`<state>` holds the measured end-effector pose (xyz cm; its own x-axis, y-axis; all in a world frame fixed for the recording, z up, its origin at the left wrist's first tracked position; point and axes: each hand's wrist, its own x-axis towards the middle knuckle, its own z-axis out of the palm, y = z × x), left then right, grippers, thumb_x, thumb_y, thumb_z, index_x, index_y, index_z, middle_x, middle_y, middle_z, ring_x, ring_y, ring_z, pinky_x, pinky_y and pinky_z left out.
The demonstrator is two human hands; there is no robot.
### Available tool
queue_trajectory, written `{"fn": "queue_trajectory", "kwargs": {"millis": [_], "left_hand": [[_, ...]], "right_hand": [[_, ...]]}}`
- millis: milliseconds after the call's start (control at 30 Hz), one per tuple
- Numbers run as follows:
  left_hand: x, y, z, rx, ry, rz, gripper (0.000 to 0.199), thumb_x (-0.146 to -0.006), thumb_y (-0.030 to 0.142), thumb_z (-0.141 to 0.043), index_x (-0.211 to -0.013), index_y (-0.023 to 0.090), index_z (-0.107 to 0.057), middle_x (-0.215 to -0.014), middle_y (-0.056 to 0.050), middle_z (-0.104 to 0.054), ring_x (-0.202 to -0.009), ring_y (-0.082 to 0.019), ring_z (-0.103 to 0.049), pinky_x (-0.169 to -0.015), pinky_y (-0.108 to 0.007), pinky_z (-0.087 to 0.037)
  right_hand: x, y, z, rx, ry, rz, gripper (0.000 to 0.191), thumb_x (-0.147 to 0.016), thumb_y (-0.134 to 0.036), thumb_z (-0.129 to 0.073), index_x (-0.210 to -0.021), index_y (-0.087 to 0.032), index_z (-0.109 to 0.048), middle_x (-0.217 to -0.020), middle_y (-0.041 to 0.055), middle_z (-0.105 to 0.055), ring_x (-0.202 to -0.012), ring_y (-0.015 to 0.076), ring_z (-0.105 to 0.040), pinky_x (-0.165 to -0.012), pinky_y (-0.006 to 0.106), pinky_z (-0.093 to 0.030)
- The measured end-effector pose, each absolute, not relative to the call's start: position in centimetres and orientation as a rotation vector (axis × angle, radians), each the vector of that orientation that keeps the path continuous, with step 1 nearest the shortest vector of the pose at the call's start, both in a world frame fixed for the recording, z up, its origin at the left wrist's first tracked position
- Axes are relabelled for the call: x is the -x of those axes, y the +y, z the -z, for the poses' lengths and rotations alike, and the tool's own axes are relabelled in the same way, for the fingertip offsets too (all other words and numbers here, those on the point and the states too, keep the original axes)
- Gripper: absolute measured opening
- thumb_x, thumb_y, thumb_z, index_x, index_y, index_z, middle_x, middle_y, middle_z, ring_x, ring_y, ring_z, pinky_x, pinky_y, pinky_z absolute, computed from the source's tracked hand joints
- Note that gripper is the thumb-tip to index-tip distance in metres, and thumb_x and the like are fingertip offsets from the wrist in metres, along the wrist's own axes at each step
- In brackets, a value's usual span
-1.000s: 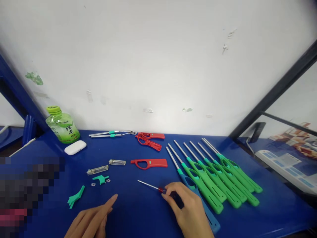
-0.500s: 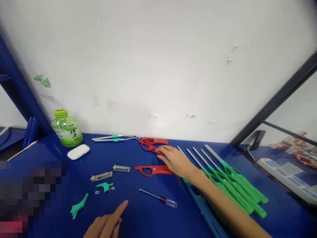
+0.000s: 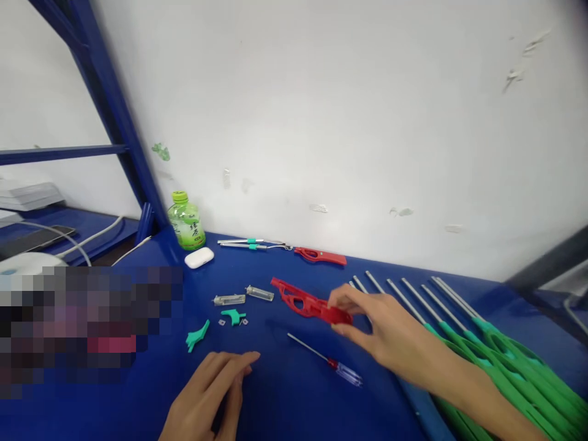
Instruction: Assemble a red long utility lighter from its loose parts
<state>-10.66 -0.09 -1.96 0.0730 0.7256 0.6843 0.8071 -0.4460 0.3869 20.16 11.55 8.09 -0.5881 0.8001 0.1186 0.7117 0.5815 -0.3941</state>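
Note:
My right hand point(image 3: 367, 318) grips the wide end of a red lighter shell point(image 3: 307, 303), its trigger loop pointing left over the blue table. My left hand point(image 3: 211, 392) hovers low at the front with nothing in it, fingers bent and the index finger reaching right. Between the hands lies a screwdriver point(image 3: 326, 358) with a clear handle. Two clear fuel tanks point(image 3: 229, 299) point(image 3: 260, 294), a green trigger point(image 3: 234, 316) and a branched green piece point(image 3: 198, 335) lie beyond my left hand. Another red shell point(image 3: 320, 255) rests near the wall.
Metal rods with green collars point(image 3: 243, 244) lie by the wall. A green tea bottle point(image 3: 186, 223) and white case point(image 3: 199, 258) stand back left. Several green lighters point(image 3: 519, 367) and a blue one point(image 3: 420, 404) fill the right side. A blurred patch covers the left.
My right hand has lifted a red shell from the back and brought it forward. The view has turned left. My left hand's fingers have shifted slightly.

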Motion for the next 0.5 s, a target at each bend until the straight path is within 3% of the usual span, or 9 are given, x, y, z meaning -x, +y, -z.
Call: {"fn": "queue_trajectory", "kwargs": {"millis": [100, 167, 267, 300, 333, 433, 500], "left_hand": [[11.8, 0.0, 1.1, 2.129, -1.628, 1.289, 0.023, -0.115, 0.02, -0.055, -0.119, 0.027, -0.076, -0.11, -0.001, -0.083, -0.098, -0.015, -0.083, -0.092, -0.023, -0.066], [13.0, 1.1, -0.1, 2.118, -1.631, 1.214, 0.026, -0.117, 0.023, -0.052, -0.114, 0.026, -0.078, -0.108, -0.003, -0.082, -0.098, -0.018, -0.081, -0.094, -0.03, -0.065], [14.8, 5.3, -2.2, 2.23, -1.682, 0.96, 0.027, -0.118, 0.025, -0.052, -0.118, 0.022, -0.078, -0.113, -0.007, -0.081, -0.105, -0.022, -0.077, -0.094, -0.039, -0.066], [15.3, 7.3, -2.8, 2.264, -1.696, 0.863, 0.019, -0.116, 0.03, -0.062, -0.123, 0.02, -0.077, -0.118, -0.007, -0.079, -0.11, -0.024, -0.076, -0.098, -0.044, -0.066], [15.7, 9.5, -3.3, 2.284, -1.707, 0.777, 0.024, -0.113, 0.039, -0.072, -0.126, 0.02, -0.076, -0.126, -0.008, -0.078, -0.114, -0.024, -0.076, -0.101, -0.047, -0.066], [16.2, 16.2, -3.7, 2.336, -1.707, 0.553, 0.037, -0.11, 0.044, -0.077, -0.138, 0.02, -0.072, -0.142, -0.011, -0.074, -0.123, -0.027, -0.075, -0.106, -0.051, -0.066], [15.9, 19.9, -3.5, 2.349, -1.698, 0.448, 0.041, -0.11, 0.044, -0.077, -0.143, 0.02, -0.071, -0.145, -0.012, -0.073, -0.124, -0.028, -0.075, -0.105, -0.052, -0.067]], "right_hand": [[-19.7, 6.8, -8.6, 1.187, -2.608, -0.523, 0.019, -0.102, -0.014, -0.078, -0.105, -0.031, -0.069, -0.098, -0.0064, -0.083, -0.076, 0.0171, -0.078, -0.066, 0.027, -0.055], [-19.2, 4.6, -7.8, 1.128, -2.67, -0.472, 0.029, -0.095, -0.009, -0.084, -0.105, -0.032, -0.072, -0.103, -0.0064, -0.084, -0.083, 0.0187, -0.082, -0.068, 0.026, -0.056], [-18.7, 3.5, -5.1, 0.938, -2.704, -0.278, 0.036, -0.085, -0.008, -0.093, -0.104, -0.031, -0.072, -0.097, -0.0066, -0.084, -0.077, 0.02, -0.083, -0.066, 0.028, -0.058], [-18.7, 3.6, -4.1, 0.883, -2.734, -0.234, 0.035, -0.086, -0.009, -0.092, -0.105, -0.031, -0.071, -0.096, -0.0071, -0.084, -0.077, 0.0197, -0.083, -0.065, 0.028, -0.059], [-18.6, 4.0, -3.1, 0.826, -2.755, -0.18, 0.033, -0.087, -0.011, -0.092, -0.105, -0.03, -0.071, -0.096, -0.0072, -0.084, -0.076, 0.019, -0.083, -0.065, 0.028, -0.059], [-18.5, 5.3, -0.4, 0.586, -2.727, 0.081, 0.027, -0.097, -0.02, -0.091, -0.113, -0.028, -0.071, -0.113, -0.0062, -0.086, -0.088, 0.0167, -0.085, -0.075, 0.027, -0.063], [-18.3, 6.2, 1.1, 0.469, -2.673, 0.228, 0.02, -0.103, -0.03, -0.089, -0.108, -0.028, -0.069, -0.113, -0.0077, -0.085, -0.087, 0.0141, -0.084, -0.078, 0.026, -0.064]]}}
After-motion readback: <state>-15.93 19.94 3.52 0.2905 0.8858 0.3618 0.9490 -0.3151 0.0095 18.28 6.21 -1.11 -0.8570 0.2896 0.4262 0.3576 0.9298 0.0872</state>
